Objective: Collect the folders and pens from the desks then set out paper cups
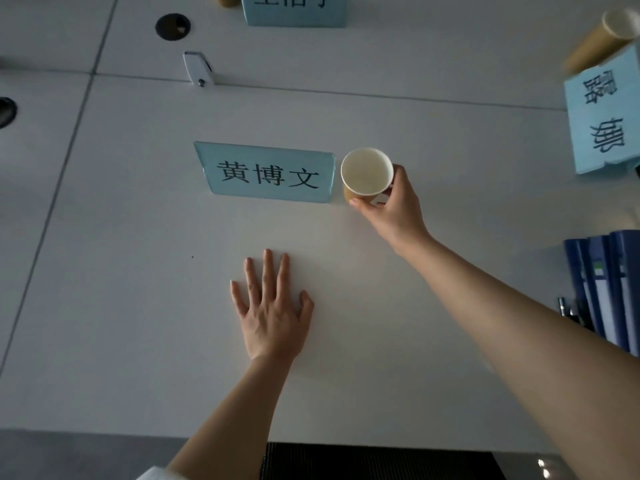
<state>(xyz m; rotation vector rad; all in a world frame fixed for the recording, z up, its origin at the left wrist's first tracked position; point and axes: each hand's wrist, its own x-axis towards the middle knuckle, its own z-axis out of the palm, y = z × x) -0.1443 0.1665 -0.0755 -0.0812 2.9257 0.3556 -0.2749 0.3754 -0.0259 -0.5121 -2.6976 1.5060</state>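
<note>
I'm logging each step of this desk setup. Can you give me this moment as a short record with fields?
right hand: right hand grips a paper cup
cup place: right beside the name card, upright
left hand: left hand flat on the desk, fingers straight
folders: blue folders stacked at the right edge
other cups: cup stack at far right

A tan paper cup [366, 174] with white inside, pale blue name card [268, 173] with black characters, dark blue folders [609, 289].
</note>
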